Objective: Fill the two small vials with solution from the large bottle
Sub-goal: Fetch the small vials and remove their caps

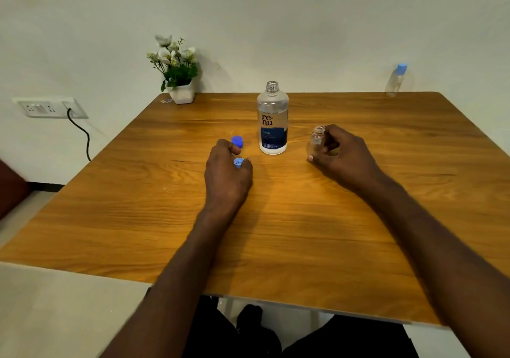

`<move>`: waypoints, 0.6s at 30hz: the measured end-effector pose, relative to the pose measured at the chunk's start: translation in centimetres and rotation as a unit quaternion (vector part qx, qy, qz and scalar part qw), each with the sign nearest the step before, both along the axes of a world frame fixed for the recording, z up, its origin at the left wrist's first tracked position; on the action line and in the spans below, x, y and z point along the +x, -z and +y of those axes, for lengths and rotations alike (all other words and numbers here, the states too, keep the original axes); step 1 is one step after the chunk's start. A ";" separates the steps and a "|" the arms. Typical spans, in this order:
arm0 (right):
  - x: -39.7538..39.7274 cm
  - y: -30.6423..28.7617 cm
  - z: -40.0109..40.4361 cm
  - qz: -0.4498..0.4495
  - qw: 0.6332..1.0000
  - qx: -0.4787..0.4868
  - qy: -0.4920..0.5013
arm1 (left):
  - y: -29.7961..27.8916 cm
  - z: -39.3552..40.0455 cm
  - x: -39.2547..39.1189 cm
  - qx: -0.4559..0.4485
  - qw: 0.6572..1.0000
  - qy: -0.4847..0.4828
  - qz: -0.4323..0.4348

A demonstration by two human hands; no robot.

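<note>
"re-nu fresh" on large bottle point(272, 120)

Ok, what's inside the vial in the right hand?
The small vial held by the right hand is uncapped and looks clear and empty. Fingers cover its lower part, so any liquid at the bottom cannot be seen.

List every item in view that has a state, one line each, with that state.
large bottle: upright, uncapped.
dark blue cap: off, lying on the table.
light blue cap: off its vial, pinched in the left hand.
small vial: uncapped, held in the right hand.
second small vial: capped, upright at the far right corner.
wall socket: cable plugged in.
</note>
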State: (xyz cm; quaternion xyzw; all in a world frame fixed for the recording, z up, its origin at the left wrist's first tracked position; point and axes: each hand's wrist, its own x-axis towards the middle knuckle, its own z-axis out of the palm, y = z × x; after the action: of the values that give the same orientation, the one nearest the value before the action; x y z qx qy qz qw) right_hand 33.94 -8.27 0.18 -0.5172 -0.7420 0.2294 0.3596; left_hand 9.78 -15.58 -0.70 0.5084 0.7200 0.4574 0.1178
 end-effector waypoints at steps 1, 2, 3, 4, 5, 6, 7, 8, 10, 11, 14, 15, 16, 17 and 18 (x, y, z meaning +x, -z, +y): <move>0.0 0.0 0.0 -0.004 1.000 -0.006 0.001 | 0.0 0.0 0.0 -0.001 1.000 0.004 -0.002; -0.1 0.0 0.0 -0.008 1.000 -0.012 0.001 | 0.1 0.0 0.1 -0.001 1.000 0.008 -0.003; -0.1 0.0 0.0 -0.012 1.000 -0.018 0.000 | 0.1 -0.1 0.1 0.001 1.000 0.009 -0.001; 0.0 0.0 0.0 -0.017 1.000 -0.024 -0.006 | 0.0 -0.2 0.2 0.008 1.000 0.006 0.004; 0.1 -0.1 0.0 -0.021 0.999 -0.032 -0.017 | -0.2 -0.4 0.3 0.022 1.000 -0.004 0.012; 0.3 -0.2 0.0 -0.020 0.998 -0.043 -0.029 | -0.5 -0.7 0.4 0.050 0.998 -0.019 0.022; 0.5 -0.4 -0.1 -0.009 0.998 -0.053 -0.042 | -0.9 -1.0 0.5 0.092 0.995 -0.036 0.031; 0.7 -0.6 -0.1 0.017 0.997 -0.055 -0.047 | -1.2 -1.3 0.6 0.139 0.988 -0.050 0.039; 1.3 -0.8 0.0 0.099 0.995 -0.028 -0.021 | -1.6 -1.7 1.0 0.200 0.976 -0.049 0.065; 1.7 -0.9 0.1 0.134 0.991 0.001 0.011 | -1.7 -1.7 1.4 0.211 0.974 -0.028 0.082; 3.1 -1.0 0.8 0.188 0.970 0.092 0.122 | -2.1 -1.7 3.8 0.251 0.955 0.087 0.130; 3.6 -1.0 1.2 0.210 0.959 0.105 0.159 | -2.4 -1.8 5.0 0.270 0.942 0.140 0.139; 4.3 -0.9 1.8 0.237 0.946 0.108 0.195 | -2.7 -1.9 6.5 0.278 0.930 0.197 0.139; 4.9 -0.9 2.4 0.262 0.932 0.101 0.229 | -3.1 -1.8 8.2 0.271 0.920 0.251 0.132; 5.6 -0.8 3.0 0.289 0.918 0.090 0.256 | -3.4 -1.6 10.2 0.251 0.912 0.298 0.128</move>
State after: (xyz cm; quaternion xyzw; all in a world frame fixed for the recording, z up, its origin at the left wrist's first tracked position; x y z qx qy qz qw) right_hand 39.56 -5.23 1.00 -0.5659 -0.4652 0.2011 0.6503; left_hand 20.00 -17.20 2.68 0.7661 0.4061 0.4976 0.0239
